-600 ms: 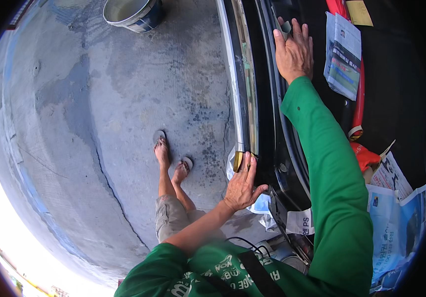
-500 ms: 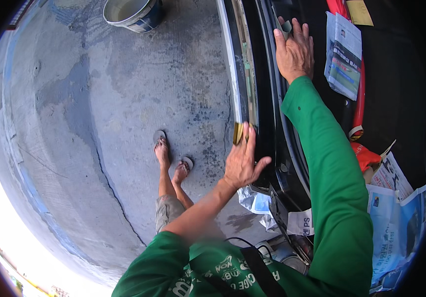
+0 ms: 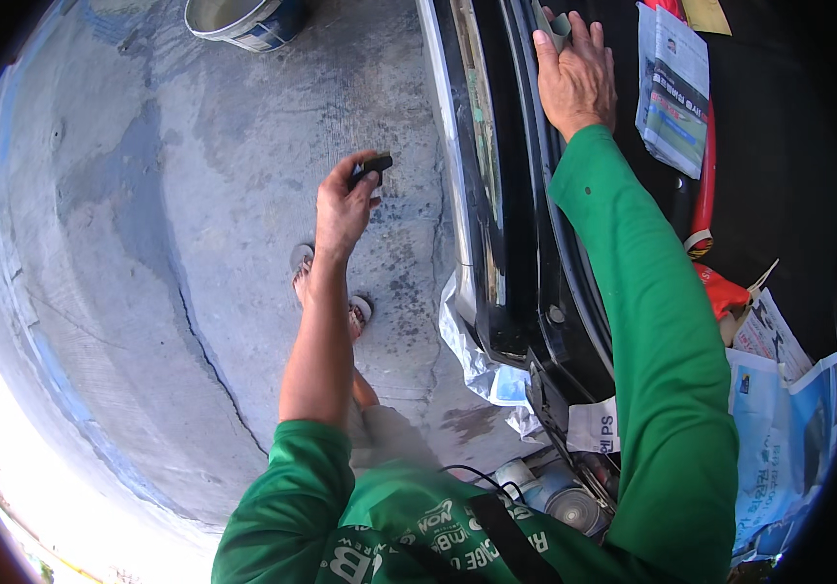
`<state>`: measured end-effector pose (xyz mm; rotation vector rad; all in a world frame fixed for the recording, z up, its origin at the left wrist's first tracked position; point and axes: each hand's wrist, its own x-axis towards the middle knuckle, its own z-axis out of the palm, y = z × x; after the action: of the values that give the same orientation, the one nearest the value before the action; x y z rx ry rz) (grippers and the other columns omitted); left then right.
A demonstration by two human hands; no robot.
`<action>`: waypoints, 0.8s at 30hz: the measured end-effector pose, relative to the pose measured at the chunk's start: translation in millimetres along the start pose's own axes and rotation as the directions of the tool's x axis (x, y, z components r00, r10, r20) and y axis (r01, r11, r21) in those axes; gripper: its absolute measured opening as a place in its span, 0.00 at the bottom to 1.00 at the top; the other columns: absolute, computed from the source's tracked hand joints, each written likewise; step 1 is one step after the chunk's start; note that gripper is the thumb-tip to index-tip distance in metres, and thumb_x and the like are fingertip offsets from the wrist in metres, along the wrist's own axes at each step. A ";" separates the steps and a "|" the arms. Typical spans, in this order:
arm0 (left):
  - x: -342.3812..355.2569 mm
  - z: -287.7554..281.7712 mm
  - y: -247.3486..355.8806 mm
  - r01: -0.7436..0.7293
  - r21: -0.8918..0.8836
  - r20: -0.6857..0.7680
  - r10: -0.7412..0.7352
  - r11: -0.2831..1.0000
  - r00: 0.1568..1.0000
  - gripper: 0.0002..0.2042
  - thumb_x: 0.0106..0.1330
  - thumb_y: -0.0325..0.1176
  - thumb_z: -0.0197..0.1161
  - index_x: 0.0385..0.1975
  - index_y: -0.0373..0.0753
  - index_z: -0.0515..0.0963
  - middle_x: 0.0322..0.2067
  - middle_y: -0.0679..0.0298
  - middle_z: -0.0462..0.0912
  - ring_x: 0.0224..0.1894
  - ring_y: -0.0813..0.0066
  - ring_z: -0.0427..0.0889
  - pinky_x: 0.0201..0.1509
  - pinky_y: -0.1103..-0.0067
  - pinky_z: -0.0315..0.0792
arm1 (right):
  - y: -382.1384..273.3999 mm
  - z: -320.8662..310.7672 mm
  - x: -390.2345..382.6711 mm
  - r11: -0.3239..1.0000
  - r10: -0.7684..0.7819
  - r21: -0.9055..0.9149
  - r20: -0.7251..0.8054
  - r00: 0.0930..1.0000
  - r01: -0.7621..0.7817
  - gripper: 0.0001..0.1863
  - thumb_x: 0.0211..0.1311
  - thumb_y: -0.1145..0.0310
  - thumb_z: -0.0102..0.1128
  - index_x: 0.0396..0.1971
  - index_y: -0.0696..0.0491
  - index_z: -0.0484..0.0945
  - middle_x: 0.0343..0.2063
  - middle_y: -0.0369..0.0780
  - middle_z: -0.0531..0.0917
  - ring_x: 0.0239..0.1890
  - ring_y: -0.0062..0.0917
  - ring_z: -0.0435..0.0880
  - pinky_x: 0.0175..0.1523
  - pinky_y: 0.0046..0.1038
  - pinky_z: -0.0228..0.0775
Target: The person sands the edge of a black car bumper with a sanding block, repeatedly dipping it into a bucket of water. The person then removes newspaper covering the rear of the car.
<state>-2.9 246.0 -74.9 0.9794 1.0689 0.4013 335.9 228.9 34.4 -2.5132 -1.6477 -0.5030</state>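
Note:
Over the concrete floor, my left hand point(image 3: 343, 209) is raised, its fingers closed around a small dark sanding block point(image 3: 373, 169) with a yellowish edge. It is clear of the black vehicle panel point(image 3: 508, 336), whose outer edge has a long scraped strip point(image 3: 483, 127) showing pale and greenish patches. My right hand point(image 3: 581, 90) rests farther up on the dark vehicle surface beside the curved rubber seal. Between its thumb and fingers sits a curled grey-green sheet point(image 3: 560, 34), like sandpaper; the fingertips are partly hidden.
A bucket point(image 3: 248, 24) stands on the floor at the far left. Folded newspaper point(image 3: 673, 92) and a red tube-like item point(image 3: 707, 195) lie on the right. Crumpled plastic point(image 3: 472, 355), blue printed sheets point(image 3: 779, 448) and round containers point(image 3: 574, 508) are near my body.
My left hand has lifted off the scraped edge and swung left and away over the floor, carrying the sanding block. My right hand stays nearly in place; the view has shifted slightly.

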 end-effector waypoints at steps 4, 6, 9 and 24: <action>-18.2 13.6 -25.4 0.056 -0.082 -0.067 -0.062 0.995 0.996 0.10 0.77 0.30 0.63 0.52 0.39 0.86 0.48 0.62 0.87 0.45 0.78 0.86 0.43 0.78 0.87 | 3.2 2.6 1.2 1.000 -0.005 -0.007 0.002 1.000 0.005 0.29 0.81 0.41 0.35 0.75 0.31 0.67 0.75 0.43 0.66 0.78 0.49 0.57 0.81 0.53 0.48; -20.6 23.7 -25.5 -0.043 -0.134 -0.066 0.034 0.990 0.997 0.09 0.76 0.31 0.64 0.50 0.38 0.87 0.41 0.63 0.89 0.39 0.79 0.87 0.40 0.79 0.85 | 6.5 2.9 1.5 1.000 -0.007 -0.017 0.008 1.000 0.007 0.29 0.81 0.41 0.35 0.75 0.32 0.67 0.74 0.43 0.66 0.78 0.50 0.57 0.80 0.54 0.48; -23.7 48.7 0.6 -0.190 -0.058 -0.108 0.183 0.980 0.977 0.09 0.76 0.31 0.64 0.49 0.37 0.87 0.36 0.61 0.91 0.36 0.78 0.89 0.39 0.78 0.84 | 4.1 -1.4 2.5 1.000 0.007 -0.017 0.022 1.000 -0.007 0.29 0.81 0.42 0.35 0.75 0.32 0.67 0.75 0.43 0.66 0.78 0.50 0.57 0.80 0.54 0.48; -55.7 142.6 23.6 -0.524 0.519 0.193 0.505 0.675 0.841 0.44 0.79 0.57 0.49 0.75 0.19 0.47 0.74 0.27 0.53 0.79 0.34 0.49 0.79 0.60 0.58 | -7.4 -8.0 3.1 0.997 0.076 0.001 0.054 0.996 -0.076 0.29 0.81 0.41 0.33 0.74 0.31 0.69 0.77 0.41 0.62 0.81 0.43 0.52 0.83 0.48 0.41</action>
<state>99.6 152.3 -6.0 1.8347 0.8714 0.5437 328.5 232.6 42.2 -2.5977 -1.5615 -0.4282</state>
